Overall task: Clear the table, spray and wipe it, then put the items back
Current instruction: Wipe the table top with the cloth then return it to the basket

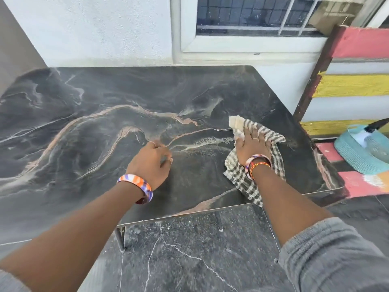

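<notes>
Right hand (251,147) flat on a checked cloth (255,163), fingers straight and spread, pressing it against the right part of the counter (88,114); no curl around the fabric visible. Left hand (150,163) near mid-counter, well apart from the cloth, fingers loosely bent with tips at or just above the surface; nothing held, contact not certain. Patterned bangle (136,184) on the left wrist, a similar bangle with a red thread band (257,164) on the right.

Cloth partly bunched at its far end, trailing back under the right wrist toward the counter's near edge. Dark marbled top with pale and pink veins, faint droplets and a dull film near the centre, suggesting spray already applied. No items anywhere on the surface.

Judged stage: clearing done, spraying apparently done, wiping under way on the right side; left half of the counter probably yet to be covered, though not provable from one view. Remaining: finish the wipe, then return the items.

Beyond the counter's right edge, a turquoise woven basket (357,152) on a striped painted bench (357,85), with what looks like a spray bottle (371,128) inside; likely where the removed things wait. Barred window (252,15) and white wall behind.
</notes>
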{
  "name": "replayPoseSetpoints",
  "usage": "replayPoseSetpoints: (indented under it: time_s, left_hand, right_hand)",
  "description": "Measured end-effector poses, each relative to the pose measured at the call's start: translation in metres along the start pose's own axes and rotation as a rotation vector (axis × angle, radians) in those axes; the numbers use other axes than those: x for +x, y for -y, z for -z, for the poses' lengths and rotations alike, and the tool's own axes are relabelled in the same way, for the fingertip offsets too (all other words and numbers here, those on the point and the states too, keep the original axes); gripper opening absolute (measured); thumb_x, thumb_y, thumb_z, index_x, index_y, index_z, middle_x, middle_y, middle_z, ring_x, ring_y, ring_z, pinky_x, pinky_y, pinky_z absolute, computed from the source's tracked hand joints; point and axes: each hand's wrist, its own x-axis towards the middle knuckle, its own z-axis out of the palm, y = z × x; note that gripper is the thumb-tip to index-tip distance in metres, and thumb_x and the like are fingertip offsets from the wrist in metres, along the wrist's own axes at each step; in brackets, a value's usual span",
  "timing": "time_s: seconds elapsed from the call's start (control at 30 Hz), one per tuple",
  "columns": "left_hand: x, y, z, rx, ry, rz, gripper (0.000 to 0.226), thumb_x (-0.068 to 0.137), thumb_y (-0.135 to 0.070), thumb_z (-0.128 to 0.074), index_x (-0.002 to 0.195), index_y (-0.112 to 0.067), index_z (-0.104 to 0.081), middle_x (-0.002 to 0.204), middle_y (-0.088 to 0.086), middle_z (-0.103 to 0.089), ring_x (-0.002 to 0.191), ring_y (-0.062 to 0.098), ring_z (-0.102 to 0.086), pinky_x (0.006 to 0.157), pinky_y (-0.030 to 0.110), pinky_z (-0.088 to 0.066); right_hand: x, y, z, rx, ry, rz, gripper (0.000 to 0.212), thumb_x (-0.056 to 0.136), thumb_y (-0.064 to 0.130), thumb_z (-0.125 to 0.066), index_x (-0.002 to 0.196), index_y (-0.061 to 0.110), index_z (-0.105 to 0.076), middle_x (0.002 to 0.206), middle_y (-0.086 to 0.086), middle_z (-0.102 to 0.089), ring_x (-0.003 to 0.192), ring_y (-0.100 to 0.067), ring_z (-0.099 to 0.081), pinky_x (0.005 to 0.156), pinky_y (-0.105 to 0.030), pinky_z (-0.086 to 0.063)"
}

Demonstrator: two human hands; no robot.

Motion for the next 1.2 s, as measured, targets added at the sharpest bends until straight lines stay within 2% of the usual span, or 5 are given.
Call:
replayPoseSetpoints:
  time_s: [0.4, 0.6, 0.8, 1.07, 1.2]
  left_hand:
    - [-0.056, 0.165, 0.081, 0.067, -0.072, 0.073, 0.020, 0.089, -0.014, -0.050, 0.090, -0.005, -0.068, 0.092, 0.018, -0.070, 0.089, 0.038, -0.063, 0.079, 0.042, -0.052]
    - [-0.081, 0.209, 0.117, 0.103, -0.108, 0.065, 0.042, 0.095, -0.032, -0.043, 0.069, -0.003, -0.058, 0.070, 0.021, -0.063, 0.071, 0.039, -0.059, 0.065, 0.040, -0.048]
    - [-0.078, 0.181, 0.106, 0.077, -0.036, -0.058, 0.045, 0.096, -0.029, -0.041, 0.054, -0.012, -0.041, 0.053, 0.006, -0.046, 0.061, 0.029, -0.049, 0.059, 0.032, -0.038]
    - [-0.065, 0.112, 0.065, 0.058, 0.082, -0.212, 0.044, 0.096, -0.034, -0.038, 0.075, -0.002, -0.061, 0.056, 0.008, -0.054, 0.066, 0.032, -0.056, 0.067, 0.039, -0.050]
    - [-0.056, 0.076, 0.039, 0.059, 0.108, -0.231, 0.044, 0.096, -0.036, -0.038, 0.077, -0.004, -0.061, 0.072, 0.015, -0.065, 0.073, 0.034, -0.060, 0.070, 0.040, -0.051]
  right_hand:
    - [-0.087, 0.235, -0.055, -0.037, 0.076, 0.497, 0.053, 0.100, 0.038, -0.020, 0.151, 0.026, -0.012, 0.161, 0.000, -0.003, 0.148, -0.024, -0.002, 0.119, -0.044, 0.001]
    - [-0.184, 0.300, -0.081, -0.075, 0.169, 0.802, 0.052, 0.100, 0.043, -0.020, 0.150, 0.032, -0.015, 0.160, 0.005, -0.003, 0.148, -0.022, -0.002, 0.118, -0.048, 0.002]
    - [-0.227, 0.239, -0.078, -0.227, 0.116, 0.946, 0.066, 0.090, 0.065, -0.024, 0.149, 0.036, -0.016, 0.160, 0.002, -0.012, 0.148, -0.025, -0.009, 0.117, -0.054, -0.001]
    - [-0.184, 0.091, -0.055, -0.412, -0.017, 0.779, 0.066, 0.077, 0.051, -0.057, 0.138, 0.030, -0.044, 0.139, -0.001, -0.053, 0.123, -0.027, -0.056, 0.097, -0.055, -0.042]
    - [-0.158, 0.008, -0.029, -0.386, 0.021, 0.605, 0.063, 0.080, 0.051, -0.034, 0.138, 0.028, -0.039, 0.139, -0.004, -0.053, 0.122, -0.031, -0.056, 0.097, -0.057, -0.041]
